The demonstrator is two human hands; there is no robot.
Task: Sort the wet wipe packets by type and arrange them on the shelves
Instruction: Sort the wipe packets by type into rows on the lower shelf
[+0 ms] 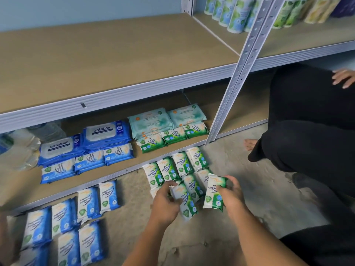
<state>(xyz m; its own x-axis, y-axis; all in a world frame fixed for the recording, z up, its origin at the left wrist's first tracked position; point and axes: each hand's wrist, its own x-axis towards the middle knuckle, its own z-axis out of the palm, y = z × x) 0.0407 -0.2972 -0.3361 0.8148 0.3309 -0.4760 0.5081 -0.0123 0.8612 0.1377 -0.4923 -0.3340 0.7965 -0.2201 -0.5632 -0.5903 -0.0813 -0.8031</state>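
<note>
Holding one green pine packet (214, 194) upright in the right grip (232, 196), clamping it by its right edge just above the floor (269, 179); curling the left grip (166, 198) over a second pine packet (185, 203) at the near end of the green heap (178, 167) in front of the lower shelf (21, 187). Probably risking a slip of the slick wrapper from that one-edge hold, and dragging overlapped neighbours askew while pulling the second one free. Also risking a mix-up when shelving, sharing the same white front with the blue packets (88, 204) on the floor to the left. Possibly knocking the green row (173, 135) already sitting at the shelf lip, or clipping the upright post (236, 83) going in. Crowding against the other person (307, 135) crouching at the right. Not seeing the left fingertips under the packet, so not telling whether lifted or lying; losing the shelf's back in shadow and some blue packets past the bottom-left edge; failing to read the print on the pale teal packs (151, 121); making out only blurred clear plastic (21, 148) at far left.
</note>
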